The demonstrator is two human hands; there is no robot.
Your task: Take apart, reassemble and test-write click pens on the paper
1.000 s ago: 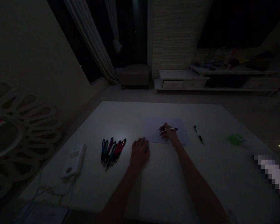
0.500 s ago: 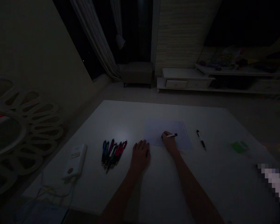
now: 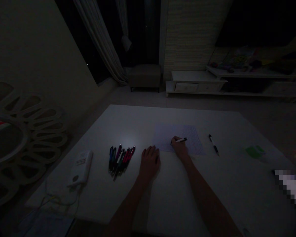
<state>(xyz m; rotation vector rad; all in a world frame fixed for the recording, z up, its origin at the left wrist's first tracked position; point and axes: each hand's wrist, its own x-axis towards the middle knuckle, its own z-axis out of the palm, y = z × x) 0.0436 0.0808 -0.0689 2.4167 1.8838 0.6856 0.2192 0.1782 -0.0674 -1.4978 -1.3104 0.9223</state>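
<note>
In dim light, a sheet of paper (image 3: 187,135) covered with fine marks lies on the white table (image 3: 128,115). My right hand (image 3: 179,148) rests on the paper, its fingers closed around a white pen with a black end (image 3: 181,140). Flat on the table at the sheet's lower left is my left hand (image 3: 150,161), fingers slightly spread, holding nothing. Left of it sits a bunch of pens (image 3: 120,161) in blue, green, purple, white and red. Another black and white pen (image 3: 213,144) lies right of the paper.
A white box-like device (image 3: 81,168) with cables stands at the table's left. On the right are a green object (image 3: 255,151) and a pixelated item (image 3: 292,189). Beyond the table are a stool (image 3: 144,76) and a low white cabinet (image 3: 196,82).
The view has shifted slightly. My right hand has stayed on the paper with the pen, whose tilt differs a little. My left hand remains flat.
</note>
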